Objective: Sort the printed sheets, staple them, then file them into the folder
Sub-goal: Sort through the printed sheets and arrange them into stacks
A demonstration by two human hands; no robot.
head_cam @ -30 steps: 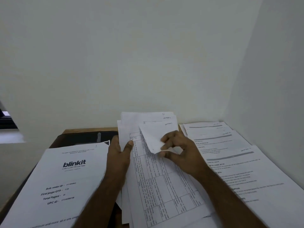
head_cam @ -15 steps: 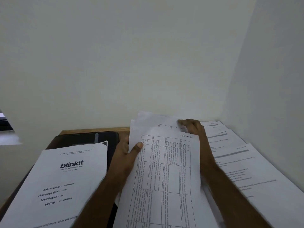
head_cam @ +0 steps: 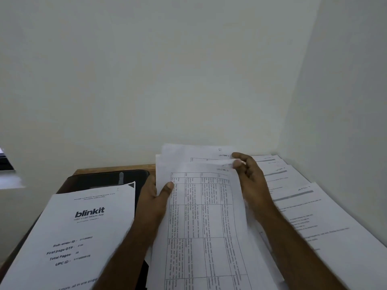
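A stack of printed sheets with a table grid (head_cam: 201,222) is held up in the middle of the view. My left hand (head_cam: 155,197) grips its left edge, thumb on the top page. My right hand (head_cam: 249,178) pinches the top right corner of the front sheet, lifting it off the pages behind. More printed sheets (head_cam: 303,206) lie fanned out on the right. A sheet headed "blinkit" (head_cam: 79,233) lies on the left. A black folder (head_cam: 109,178) with a metal clip lies partly under it.
The wooden table (head_cam: 117,167) stands in a corner, with a pale wall (head_cam: 167,80) behind and another wall (head_cam: 345,122) close on the right. A window ledge (head_cam: 8,174) shows at the far left.
The folded-over top sheet was flattened back. My right hand moved from the middle of the stack up to its top right corner and now pinches the front sheet's corner.
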